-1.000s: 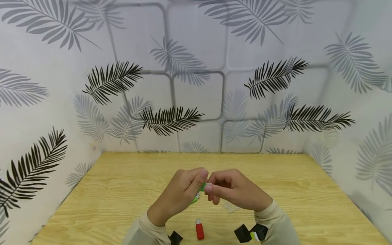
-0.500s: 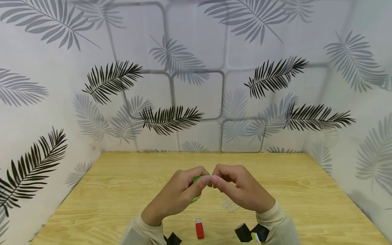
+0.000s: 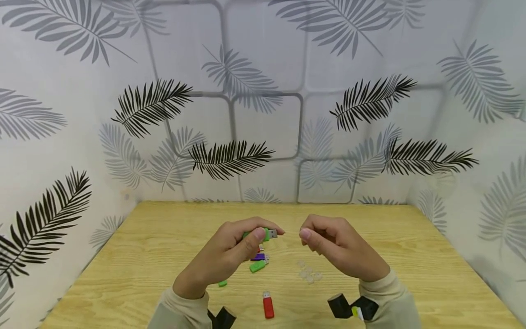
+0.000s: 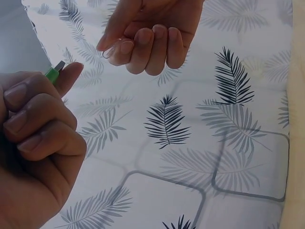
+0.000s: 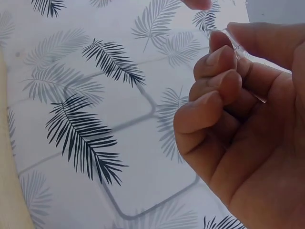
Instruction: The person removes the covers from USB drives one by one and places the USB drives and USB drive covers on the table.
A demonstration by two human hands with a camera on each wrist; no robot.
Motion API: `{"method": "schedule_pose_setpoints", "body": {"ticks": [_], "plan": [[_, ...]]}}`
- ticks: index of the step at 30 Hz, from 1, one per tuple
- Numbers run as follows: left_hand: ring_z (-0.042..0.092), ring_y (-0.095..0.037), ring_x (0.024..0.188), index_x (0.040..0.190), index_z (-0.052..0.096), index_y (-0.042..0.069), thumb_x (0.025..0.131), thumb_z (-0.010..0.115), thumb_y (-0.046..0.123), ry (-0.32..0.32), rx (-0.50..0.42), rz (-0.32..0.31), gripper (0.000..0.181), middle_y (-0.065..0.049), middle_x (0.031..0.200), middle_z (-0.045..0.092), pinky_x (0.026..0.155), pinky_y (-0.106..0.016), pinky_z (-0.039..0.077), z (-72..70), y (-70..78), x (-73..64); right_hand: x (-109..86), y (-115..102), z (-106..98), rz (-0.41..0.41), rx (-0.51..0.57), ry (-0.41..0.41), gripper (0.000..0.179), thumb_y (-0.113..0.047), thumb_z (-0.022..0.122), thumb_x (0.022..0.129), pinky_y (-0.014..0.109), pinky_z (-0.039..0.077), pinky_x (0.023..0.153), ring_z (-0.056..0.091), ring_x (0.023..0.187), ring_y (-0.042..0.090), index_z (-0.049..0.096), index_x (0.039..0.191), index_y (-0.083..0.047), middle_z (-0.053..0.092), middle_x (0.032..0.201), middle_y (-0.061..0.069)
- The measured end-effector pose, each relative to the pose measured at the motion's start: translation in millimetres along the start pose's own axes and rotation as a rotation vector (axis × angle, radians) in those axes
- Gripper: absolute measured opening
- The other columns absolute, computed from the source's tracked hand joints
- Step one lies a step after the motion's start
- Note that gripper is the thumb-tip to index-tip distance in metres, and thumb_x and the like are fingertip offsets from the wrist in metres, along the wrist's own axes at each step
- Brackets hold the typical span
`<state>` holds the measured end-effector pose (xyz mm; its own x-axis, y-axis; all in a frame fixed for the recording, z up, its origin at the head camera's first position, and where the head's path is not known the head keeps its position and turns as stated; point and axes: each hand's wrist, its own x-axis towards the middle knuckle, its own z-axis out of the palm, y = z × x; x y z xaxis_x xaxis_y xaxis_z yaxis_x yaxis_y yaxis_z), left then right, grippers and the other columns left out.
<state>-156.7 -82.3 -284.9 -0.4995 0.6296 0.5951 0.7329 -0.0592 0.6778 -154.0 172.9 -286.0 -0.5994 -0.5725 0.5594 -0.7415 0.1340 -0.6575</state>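
Green stick: We see this green stick [image 3: 266, 235] up over the table [image 3: 164, 237], out past the red stick [image 3: 268, 307] and nearly in line with it.
Left hand: This hand [image 3: 223, 257] is past the red stick and to its left; it has the green stick pinched, thumb on top, first finger along the far side.
Right hand: This hand [image 3: 343, 249] is past the red stick and to its right; thumb and first finger pinch a small clear cap [image 5: 237, 46], the other fingers curled in.
Gap: The left hand is the nearer one, since it holds the green stick — the clear cap waits off to the right, not touching.
Metal plug: The plug [image 3: 273, 233] sticks out of the left hand and points right, at the right hand.
Long way: The green stick runs side to side — we see the red stick run away from the person.
Cap mouth: We cannot tell which way it faces.
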Motion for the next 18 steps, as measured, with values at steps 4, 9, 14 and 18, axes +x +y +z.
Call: {"method": "schedule_pose_setpoints", "body": {"ticks": [4, 9, 14, 18], "plan": [[0.032, -0.01, 0.044, 0.112, 0.061, 0.008, 0.105, 0.038, 0.008, 0.011, -0.008, -0.032, 0.024, 0.002, 0.055, 0.036, 0.042, -0.023, 0.035, -0.1, 0.3, -0.9, 0.8, 1.0, 2.0, 0.042, -0.018, 0.011, 0.025, -0.001, 0.048, 0.1, 0.025, 0.038, 0.047, 0.036, 0.049, 0.009, 0.058, 0.086, -0.019, 0.046, 0.068, -0.003], [0.03, -0.011, 0.044, 0.102, 0.057, 0.008, 0.105, 0.036, 0.009, 0.013, -0.026, -0.039, 0.021, 0.001, 0.056, 0.034, 0.044, -0.023, 0.036, 0.5, -0.2, -1.5, 1.7, 1.5, 3.3, 0.063, -0.038, 0.017, 0.024, -0.002, 0.048, 0.1, 0.026, 0.04, 0.048, 0.039, 0.051, 0.01, 0.058, 0.086, -0.019, 0.047, 0.069, -0.003], [0.03, -0.01, 0.047, 0.097, 0.049, 0.007, 0.105, 0.036, 0.008, 0.02, -0.049, -0.048, 0.015, 0.0, 0.058, 0.032, 0.046, -0.025, 0.035, 1.8, 0.5, -0.8, 2.8, 0.7, 3.2, 0.07, -0.039, 0.034, 0.021, -0.004, 0.049, 0.1, 0.028, 0.044, 0.051, 0.047, 0.056, 0.012, 0.061, 0.089, -0.018, 0.052, 0.073, -0.002], [0.027, -0.007, 0.045, 0.099, 0.045, 0.006, 0.103, 0.041, 0.009, 0.037, -0.039, -0.093, 0.007, 0.003, 0.061, 0.033, 0.043, -0.025, 0.031, 2.6, 2.2, -0.5, 3.4, 0.6, 3.3, 0.066, -0.024, 0.054, 0.018, -0.003, 0.051, 0.099, 0.03, 0.049, 0.054, 0.054, 0.061, 0.016, 0.065, 0.097, -0.014, 0.058, 0.078, 0.0]]}}
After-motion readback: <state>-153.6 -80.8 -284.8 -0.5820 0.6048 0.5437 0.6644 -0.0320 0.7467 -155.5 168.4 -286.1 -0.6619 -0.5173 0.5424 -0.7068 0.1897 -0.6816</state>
